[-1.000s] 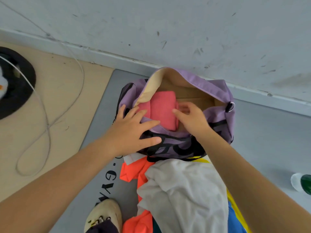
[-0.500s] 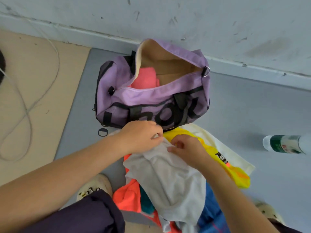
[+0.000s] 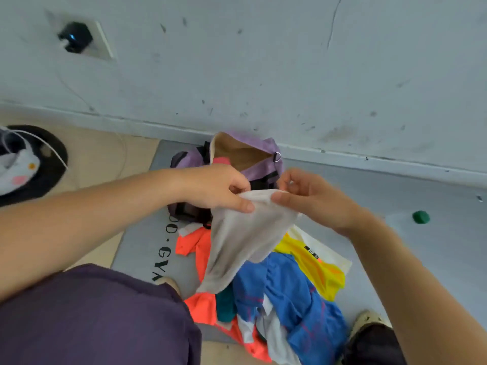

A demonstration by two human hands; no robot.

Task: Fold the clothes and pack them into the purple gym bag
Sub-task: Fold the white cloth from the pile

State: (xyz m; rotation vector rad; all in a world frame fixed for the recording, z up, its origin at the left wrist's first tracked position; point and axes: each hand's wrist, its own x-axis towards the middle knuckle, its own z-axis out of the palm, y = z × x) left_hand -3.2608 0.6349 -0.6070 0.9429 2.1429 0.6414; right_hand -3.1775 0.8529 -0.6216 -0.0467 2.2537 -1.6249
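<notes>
The purple gym bag [image 3: 259, 150] stands open against the wall, with a folded pink garment [image 3: 220, 161] just showing inside. My left hand [image 3: 218, 189] and my right hand [image 3: 308, 198] both pinch the top edge of a white-grey garment [image 3: 242, 238], held up in front of the bag so it hangs down. Below it lies a loose pile: an orange piece [image 3: 196, 245], a blue piece [image 3: 290, 291] and a yellow piece [image 3: 313, 264].
A grey mat [image 3: 142, 248] with black lettering lies under the bag and the pile. A bottle with a green cap [image 3: 420, 216] lies to the right. A black round mat with a plush toy [image 3: 18, 164] sits at far left. My shoes [image 3: 369, 320] flank the pile.
My hands left the bag, took hold of the white-grey garment on top of the pile and lifted it up in front of the bag. The view tilted upward.
</notes>
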